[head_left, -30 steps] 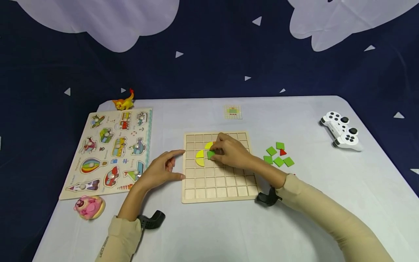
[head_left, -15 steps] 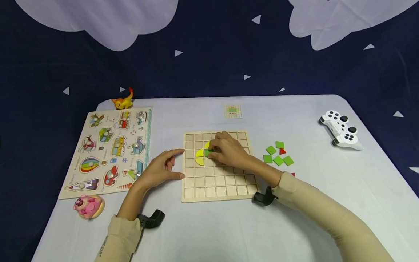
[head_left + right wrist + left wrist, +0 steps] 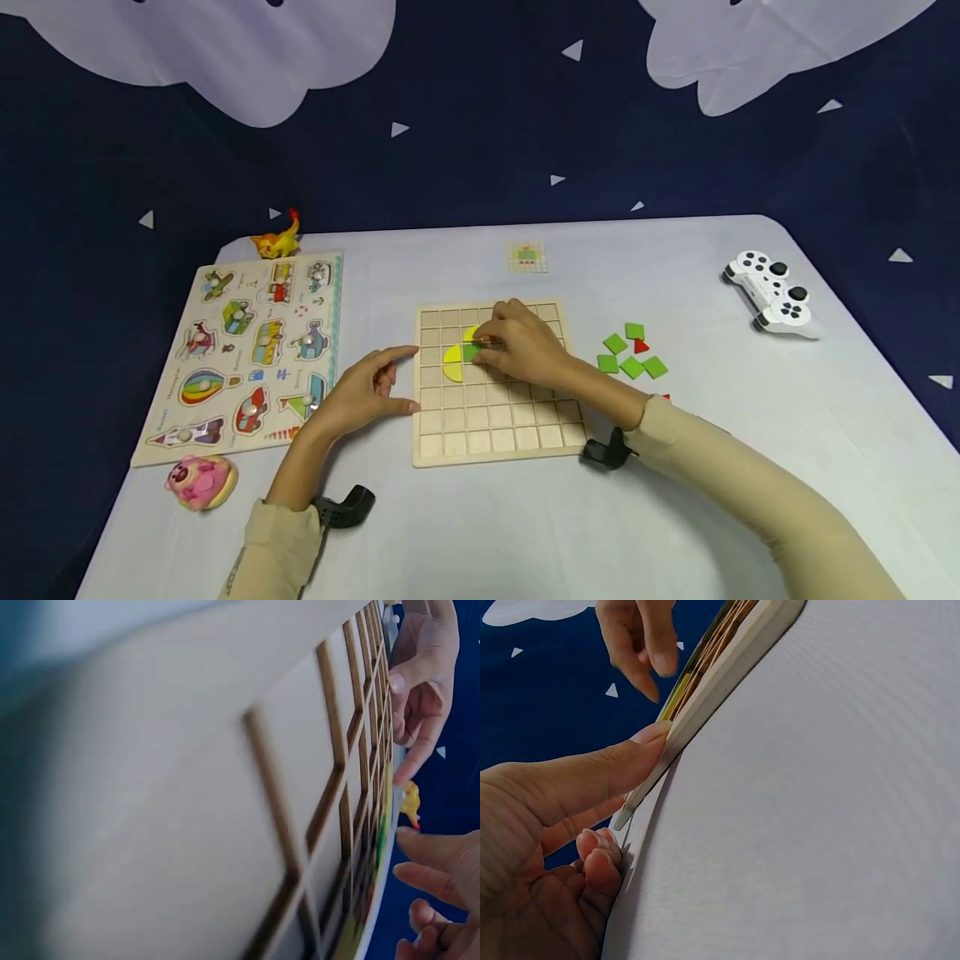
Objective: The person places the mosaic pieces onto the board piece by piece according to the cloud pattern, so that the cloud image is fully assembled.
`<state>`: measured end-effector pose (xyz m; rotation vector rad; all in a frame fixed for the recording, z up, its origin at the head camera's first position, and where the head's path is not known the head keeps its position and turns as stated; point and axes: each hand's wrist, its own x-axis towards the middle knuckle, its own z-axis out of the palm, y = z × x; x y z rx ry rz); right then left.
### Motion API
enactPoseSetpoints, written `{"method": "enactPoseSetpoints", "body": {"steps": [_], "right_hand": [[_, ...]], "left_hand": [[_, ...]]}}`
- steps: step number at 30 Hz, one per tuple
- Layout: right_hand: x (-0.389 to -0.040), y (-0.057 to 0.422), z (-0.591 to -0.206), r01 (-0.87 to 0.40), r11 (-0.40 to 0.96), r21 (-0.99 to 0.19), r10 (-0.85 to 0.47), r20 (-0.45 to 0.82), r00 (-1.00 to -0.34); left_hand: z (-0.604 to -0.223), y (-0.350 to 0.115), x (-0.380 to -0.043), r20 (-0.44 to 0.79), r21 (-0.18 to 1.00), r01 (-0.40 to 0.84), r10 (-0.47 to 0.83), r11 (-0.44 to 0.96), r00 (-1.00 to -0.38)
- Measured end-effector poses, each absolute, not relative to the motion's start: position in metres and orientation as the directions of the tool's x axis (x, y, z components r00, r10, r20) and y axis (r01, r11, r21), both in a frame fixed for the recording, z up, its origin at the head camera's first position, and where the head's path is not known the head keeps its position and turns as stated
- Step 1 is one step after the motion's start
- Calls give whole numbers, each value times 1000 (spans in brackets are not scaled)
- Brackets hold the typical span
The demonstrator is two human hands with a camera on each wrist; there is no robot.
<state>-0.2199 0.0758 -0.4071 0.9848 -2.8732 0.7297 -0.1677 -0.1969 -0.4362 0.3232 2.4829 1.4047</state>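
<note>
A wooden grid board (image 3: 480,446) lies at the middle of the white table. On it a yellow half-disc (image 3: 453,364) sits beside a green square tile (image 3: 471,352), with a second yellow piece (image 3: 470,334) just above. My right hand (image 3: 525,343) is over these pieces. Its thumb and index fingertips are apart at the green tile, and the left wrist view shows nothing between them. My left hand (image 3: 365,396) touches the board's left edge with extended thumb and index finger; the thumb (image 3: 649,742) rests at the rim in the left wrist view. Part of the board is hidden under the right hand.
Right of the board lie several green tiles (image 3: 632,367) and a red triangle (image 3: 641,345). A small pattern card (image 3: 527,257) is behind it. A picture peg puzzle (image 3: 247,358), pink bear figure (image 3: 201,482) and yellow figure (image 3: 277,242) stand left; a white game controller (image 3: 772,293) lies right.
The green tile, held by the right hand earlier, has shifted left and now lies against the yellow half-disc. The left hand stays at the board's edge. The head view tilts slightly.
</note>
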Motion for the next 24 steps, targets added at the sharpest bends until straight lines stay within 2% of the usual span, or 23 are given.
{"method": "enactPoseSetpoints", "body": {"steps": [6, 13, 19, 24], "right_hand": [[-220, 115, -395, -518, 734, -439, -503, 161, -849], [-224, 176, -394, -369, 842, -394, -366, 87, -927], [-218, 213, -398, -300, 896, -328, -298, 60, -953], [-211, 229, -399, -295, 909, -295, -284, 81, -955]], "left_hand": [[-437, -198, -167, -122, 864, 57, 317, 500, -940], [-437, -199, -166, -119, 866, 58, 317, 496, -941], [-436, -198, -166, -122, 868, 53, 315, 494, -941], [-437, -197, -167, -118, 865, 62, 322, 498, -939]]}}
